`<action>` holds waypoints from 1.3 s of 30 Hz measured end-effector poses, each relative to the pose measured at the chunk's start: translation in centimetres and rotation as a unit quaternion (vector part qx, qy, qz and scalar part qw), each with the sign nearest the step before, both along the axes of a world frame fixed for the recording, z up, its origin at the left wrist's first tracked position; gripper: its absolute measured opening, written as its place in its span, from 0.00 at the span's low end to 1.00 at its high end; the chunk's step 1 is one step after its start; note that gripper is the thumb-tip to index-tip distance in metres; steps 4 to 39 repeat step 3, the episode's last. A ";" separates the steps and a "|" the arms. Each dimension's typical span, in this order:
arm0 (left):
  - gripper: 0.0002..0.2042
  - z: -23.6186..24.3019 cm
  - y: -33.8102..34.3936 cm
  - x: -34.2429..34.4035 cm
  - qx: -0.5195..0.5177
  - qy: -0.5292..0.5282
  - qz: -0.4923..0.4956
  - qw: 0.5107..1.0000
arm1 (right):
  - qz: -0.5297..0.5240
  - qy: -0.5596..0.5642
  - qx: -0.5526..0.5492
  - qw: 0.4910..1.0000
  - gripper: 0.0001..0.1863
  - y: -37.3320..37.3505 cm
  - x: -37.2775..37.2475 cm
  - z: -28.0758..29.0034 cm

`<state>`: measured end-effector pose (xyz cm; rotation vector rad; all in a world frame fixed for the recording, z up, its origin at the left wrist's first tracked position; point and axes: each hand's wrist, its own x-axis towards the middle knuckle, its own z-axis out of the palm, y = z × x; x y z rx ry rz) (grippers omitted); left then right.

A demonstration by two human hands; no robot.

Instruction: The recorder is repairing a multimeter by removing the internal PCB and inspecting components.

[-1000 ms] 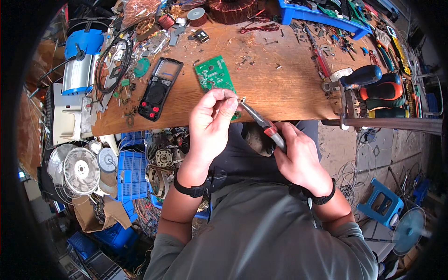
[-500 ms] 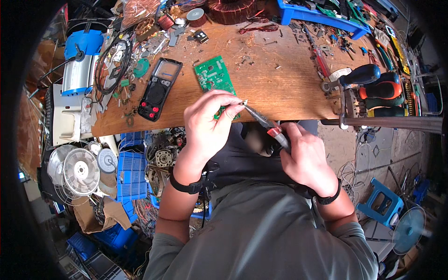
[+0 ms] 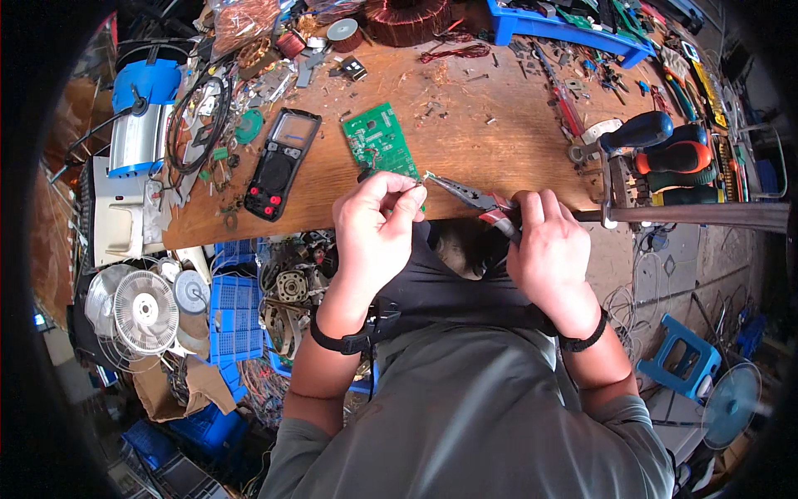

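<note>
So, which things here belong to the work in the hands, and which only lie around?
In use:
left hand, pinching a small part, too small to identify
right hand, holding the red-handled pliers

Lying about:
green circuit board
black multimeter
copper coil
screwdrivers

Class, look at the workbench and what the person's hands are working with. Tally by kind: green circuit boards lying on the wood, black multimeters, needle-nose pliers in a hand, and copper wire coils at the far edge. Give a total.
Green circuit board: 1
Black multimeter: 1
Needle-nose pliers, gripped by the right hand: 1
Large copper wire coil: 1
Total: 4
</note>
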<state>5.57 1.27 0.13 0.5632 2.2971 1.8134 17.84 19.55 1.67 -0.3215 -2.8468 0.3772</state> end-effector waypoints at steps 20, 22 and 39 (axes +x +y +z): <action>0.02 -0.4 -0.2 -0.1 0.018 -0.020 -0.010 1.000 | -0.003 -0.005 -0.021 1.000 0.19 0.0 0.1 -0.5; 0.02 -0.4 -0.2 -0.1 0.018 -0.020 -0.010 1.000 | -0.003 -0.005 -0.021 1.000 0.19 0.0 0.1 -0.5; 0.02 -0.4 -0.2 -0.1 0.018 -0.020 -0.010 1.000 | -0.003 -0.005 -0.021 1.000 0.19 0.0 0.1 -0.5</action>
